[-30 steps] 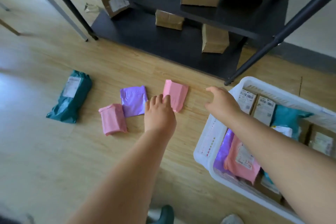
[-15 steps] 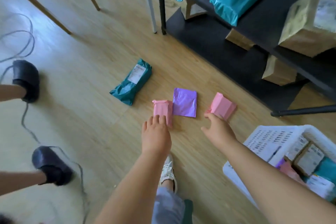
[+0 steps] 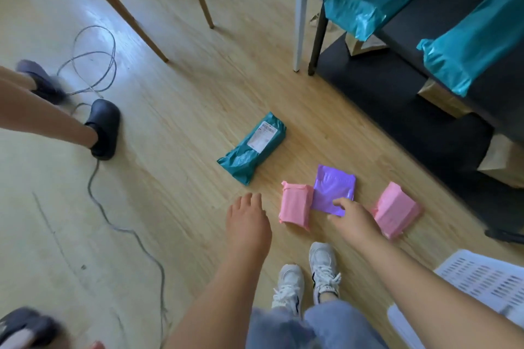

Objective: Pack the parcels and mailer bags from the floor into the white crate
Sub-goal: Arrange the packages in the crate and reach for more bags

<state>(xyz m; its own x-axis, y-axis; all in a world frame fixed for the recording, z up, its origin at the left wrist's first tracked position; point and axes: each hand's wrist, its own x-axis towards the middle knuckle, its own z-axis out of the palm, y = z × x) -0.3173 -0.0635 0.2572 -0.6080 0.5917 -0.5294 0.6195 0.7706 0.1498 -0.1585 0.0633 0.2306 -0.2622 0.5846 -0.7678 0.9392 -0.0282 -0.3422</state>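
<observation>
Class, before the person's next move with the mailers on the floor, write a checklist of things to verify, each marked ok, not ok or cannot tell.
1. Right hand touching the purple mailer: ok.
2. Grip closed on that mailer: cannot tell.
3. Left hand free, holding nothing: ok.
4. Purple mailer apart from the left pink mailer: not ok, edges meet.
5. Room left in the white crate: cannot tell, only a corner shows.
6. Grey cable clear of the mailers: ok.
</observation>
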